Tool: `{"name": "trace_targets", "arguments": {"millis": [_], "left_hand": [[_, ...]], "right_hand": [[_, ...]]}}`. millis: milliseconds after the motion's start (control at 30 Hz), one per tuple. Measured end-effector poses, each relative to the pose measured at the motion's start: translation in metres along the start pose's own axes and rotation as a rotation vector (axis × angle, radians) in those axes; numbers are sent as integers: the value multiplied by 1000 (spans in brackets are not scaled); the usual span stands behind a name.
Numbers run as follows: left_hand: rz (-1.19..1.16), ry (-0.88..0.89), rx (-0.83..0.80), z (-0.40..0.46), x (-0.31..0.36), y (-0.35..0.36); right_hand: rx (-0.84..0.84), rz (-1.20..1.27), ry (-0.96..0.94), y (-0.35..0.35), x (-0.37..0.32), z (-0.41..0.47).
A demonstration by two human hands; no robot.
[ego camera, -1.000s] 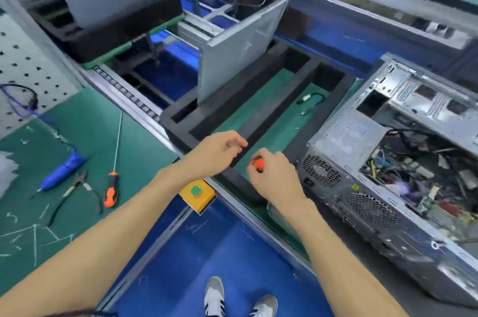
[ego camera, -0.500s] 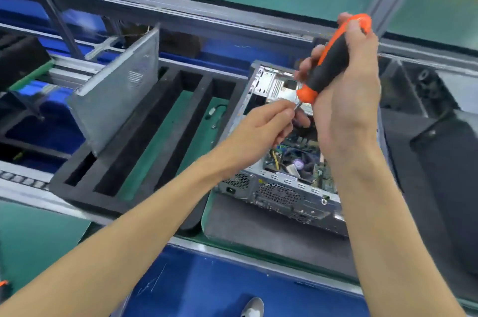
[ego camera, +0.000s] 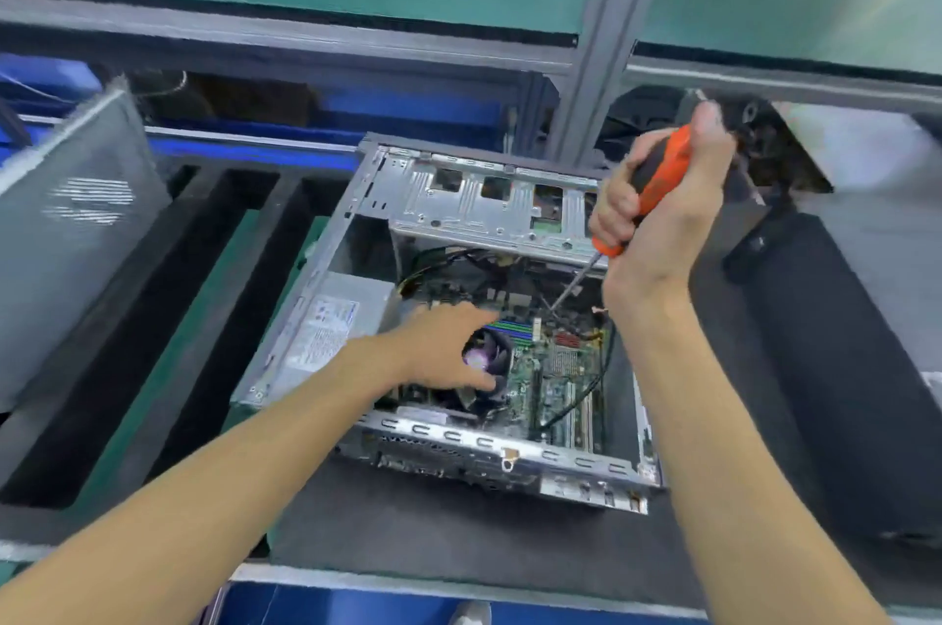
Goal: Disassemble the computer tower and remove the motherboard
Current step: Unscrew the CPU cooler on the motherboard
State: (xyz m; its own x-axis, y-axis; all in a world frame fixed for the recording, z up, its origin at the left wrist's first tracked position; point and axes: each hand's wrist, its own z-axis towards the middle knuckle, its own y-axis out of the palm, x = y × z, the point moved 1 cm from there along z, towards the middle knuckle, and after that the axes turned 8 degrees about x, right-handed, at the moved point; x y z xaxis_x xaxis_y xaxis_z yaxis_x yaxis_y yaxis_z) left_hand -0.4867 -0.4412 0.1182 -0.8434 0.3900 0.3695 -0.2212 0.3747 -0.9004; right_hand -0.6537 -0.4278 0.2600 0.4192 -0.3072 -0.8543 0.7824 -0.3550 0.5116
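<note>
The open computer tower (ego camera: 326,318) lies on its side in the middle of the view, its green motherboard (ego camera: 560,369) exposed inside. My right hand (ego camera: 657,221) grips an orange and black screwdriver (ego camera: 657,176) above the case, the shaft slanting down to the board's upper part. My left hand (ego camera: 448,344) reaches into the case with spread fingers resting around the round CPU fan (ego camera: 484,359). A silver power supply (ego camera: 331,323) sits at the case's left, a metal drive cage (ego camera: 479,206) at its far end.
A black foam tray (ego camera: 214,298) with long slots lies left of the tower, a grey side panel (ego camera: 71,227) leaning in it. A black bezel-like part (ego camera: 836,369) lies at the right. An aluminium post (ego camera: 611,28) rises behind the case. Black cables cross the board.
The view has swung right and closer over the tower. My right hand carried the screwdriver up from the tray and down to the board. My left hand left the shaft and reached onto the CPU fan.
</note>
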Motion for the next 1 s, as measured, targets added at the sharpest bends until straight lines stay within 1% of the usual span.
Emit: {"name": "trace_targets", "arguments": {"millis": [67, 100, 233, 333, 667, 767, 800, 833, 867, 900, 967, 1000], "left_hand": [[126, 16, -40, 6, -3, 9], [138, 21, -37, 8, -5, 12], [98, 41, 20, 11, -12, 17], [50, 37, 28, 11, -12, 18], [69, 32, -3, 14, -9, 15], [71, 32, -6, 14, -8, 14], [70, 34, -6, 14, -8, 14], [67, 37, -3, 14, -8, 14], [65, 42, 0, 13, -8, 14], [64, 45, 2, 13, -8, 14], [67, 48, 3, 13, -8, 14], [69, 48, 1, 13, -7, 14]], "right_hand": [[-27, -35, 33, -9, 18, 8], [-42, -55, 50, -14, 27, 11], [-108, -105, 104, -28, 64, 7], [-113, -121, 105, -37, 80, 1], [-96, -152, 98, -39, 89, 3], [-123, -191, 104, -39, 84, 2], [-148, -250, 105, -39, 79, 2], [-181, -361, 100, -37, 72, 4], [-221, -526, 88, -34, 63, 8], [-268, -742, 72, -30, 54, 12], [-353, -1253, -6, -21, 35, 20], [-405, -1449, -41, -16, 27, 23]]}}
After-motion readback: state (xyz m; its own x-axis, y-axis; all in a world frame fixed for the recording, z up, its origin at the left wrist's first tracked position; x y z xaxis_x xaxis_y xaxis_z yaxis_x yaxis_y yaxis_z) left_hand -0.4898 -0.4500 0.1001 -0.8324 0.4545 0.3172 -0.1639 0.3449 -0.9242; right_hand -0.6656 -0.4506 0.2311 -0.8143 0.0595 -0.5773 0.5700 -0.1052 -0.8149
